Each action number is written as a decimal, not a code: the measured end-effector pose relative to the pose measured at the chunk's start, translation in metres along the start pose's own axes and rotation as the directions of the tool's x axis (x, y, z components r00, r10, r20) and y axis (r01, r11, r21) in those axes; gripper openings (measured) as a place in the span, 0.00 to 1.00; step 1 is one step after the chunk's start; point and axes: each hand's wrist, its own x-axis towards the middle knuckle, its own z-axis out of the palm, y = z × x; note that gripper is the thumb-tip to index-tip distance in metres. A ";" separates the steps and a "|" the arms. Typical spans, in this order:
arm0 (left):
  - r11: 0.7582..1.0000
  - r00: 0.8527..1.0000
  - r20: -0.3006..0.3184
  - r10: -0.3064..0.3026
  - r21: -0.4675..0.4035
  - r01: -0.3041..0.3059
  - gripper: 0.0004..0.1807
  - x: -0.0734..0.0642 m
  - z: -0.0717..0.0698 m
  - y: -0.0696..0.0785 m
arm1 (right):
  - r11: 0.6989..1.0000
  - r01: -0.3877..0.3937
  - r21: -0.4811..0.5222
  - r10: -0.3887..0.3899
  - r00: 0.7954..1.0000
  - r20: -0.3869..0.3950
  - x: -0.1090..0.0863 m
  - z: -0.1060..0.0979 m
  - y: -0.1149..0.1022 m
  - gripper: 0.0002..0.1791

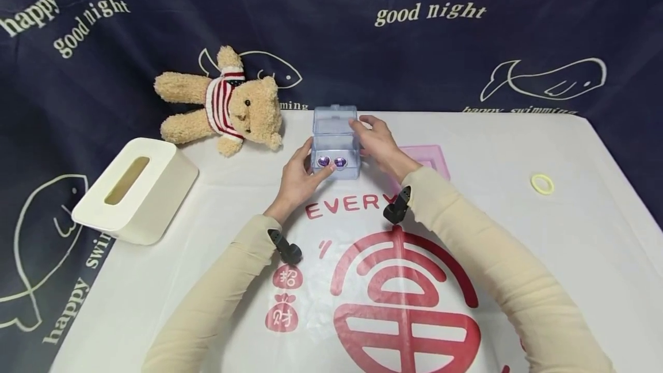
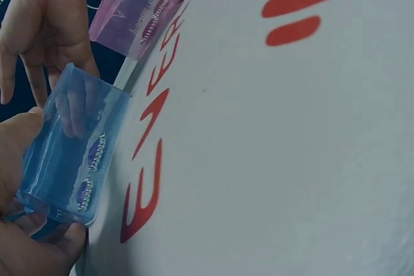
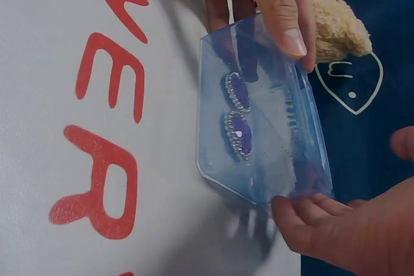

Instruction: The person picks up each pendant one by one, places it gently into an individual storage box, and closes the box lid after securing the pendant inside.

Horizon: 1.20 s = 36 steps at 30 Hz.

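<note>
A translucent blue plastic box (image 1: 335,143) stands near the table's back edge, its lid (image 1: 335,120) raised at the back. Two purple oval gems with beaded silver rims (image 3: 239,135) show at its front; whether they lie inside or on the wall I cannot tell. My left hand (image 1: 300,180) grips the box's left end, with the thumb across the front. At the other end is my right hand (image 1: 378,140), its fingers against the box's side and its thumb apart from it in the right wrist view. Through the blue plastic, fingers show in the left wrist view.
A pink translucent box (image 1: 437,160) lies behind my right forearm, partly hidden. Farther right is a yellow ring (image 1: 542,184). To the left are a teddy bear (image 1: 223,102) in a striped shirt and a cream tissue box (image 1: 160,200). A dark blue printed cloth (image 1: 331,33) hangs behind the table.
</note>
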 end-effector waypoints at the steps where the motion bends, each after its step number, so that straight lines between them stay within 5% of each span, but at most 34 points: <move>1: 1.000 1.000 0.002 -0.001 0.000 0.001 0.45 0.000 0.000 0.000 | 1.000 0.005 0.006 -0.005 1.000 -0.011 0.001 -0.001 0.000 0.34; 11: 0.995 0.997 0.037 -0.063 -0.077 0.066 0.45 0.001 0.001 0.001 | 0.993 0.116 0.034 -0.114 0.991 -0.076 0.000 -0.006 -0.005 0.29; 19: 0.993 0.997 0.043 -0.071 -0.088 0.075 0.45 0.001 -0.001 0.001 | 0.987 0.158 -0.040 -0.160 0.984 -0.075 -0.001 -0.003 -0.009 0.24; 23: 0.993 0.996 0.050 -0.071 -0.095 0.076 0.45 0.001 -0.002 0.001 | 0.988 0.150 -0.033 -0.149 0.988 0.033 -0.005 -0.012 -0.009 0.20; 27: 0.990 0.995 0.055 -0.083 -0.106 0.088 0.48 0.002 -0.003 0.000 | 0.983 0.165 -0.083 -0.146 0.970 0.196 -0.008 -0.024 -0.007 0.16; 32: 0.992 0.996 0.053 -0.067 -0.107 0.072 0.52 0.001 -0.002 0.001 | 0.935 0.243 -0.258 -0.152 0.932 0.329 -0.008 -0.033 -0.003 0.18; 36: 0.990 0.996 0.079 -0.039 -0.132 0.049 0.51 0.000 -0.002 -0.001 | 0.894 0.295 -0.337 -0.167 0.918 0.361 -0.010 -0.033 0.003 0.24</move>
